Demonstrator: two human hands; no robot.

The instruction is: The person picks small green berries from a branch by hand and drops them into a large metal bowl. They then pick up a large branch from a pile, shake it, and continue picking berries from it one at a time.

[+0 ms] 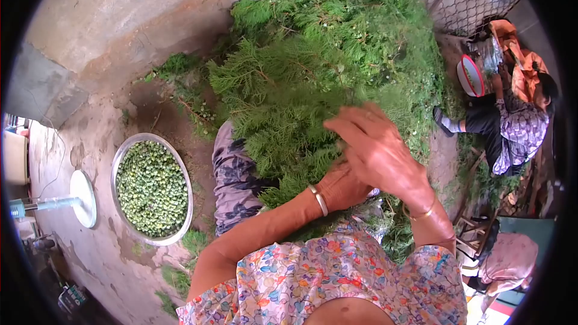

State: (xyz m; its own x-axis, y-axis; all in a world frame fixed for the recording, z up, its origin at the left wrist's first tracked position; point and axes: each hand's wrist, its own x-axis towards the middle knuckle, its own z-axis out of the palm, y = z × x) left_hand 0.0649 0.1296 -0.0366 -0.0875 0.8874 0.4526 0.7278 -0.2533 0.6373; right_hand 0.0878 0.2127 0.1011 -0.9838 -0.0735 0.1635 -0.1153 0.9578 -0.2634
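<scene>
My left hand (343, 185), with a pale bracelet at its wrist, is closed on a leafy evergreen branch (289, 96), flat-sprayed like arborvitae. The branch fans out up and left, above my lap. My right hand (376, 147) crosses just above the left one and hides most of its fingers. Its index finger points left over the foliage; the other fingers are bent and blurred by motion, so whether they pinch anything is unclear. Left of my patterned trouser leg (232, 174) stands a round metal basin (188, 176) full of small green cones or seed pods.
A large heap of cut greenery (361, 18) lies against the wall ahead. At the right, a seated person (521, 120) works beside a red-rimmed white basin (470, 76). A standing fan (83, 198) is at far left; a wooden chair (475, 232) is at lower right.
</scene>
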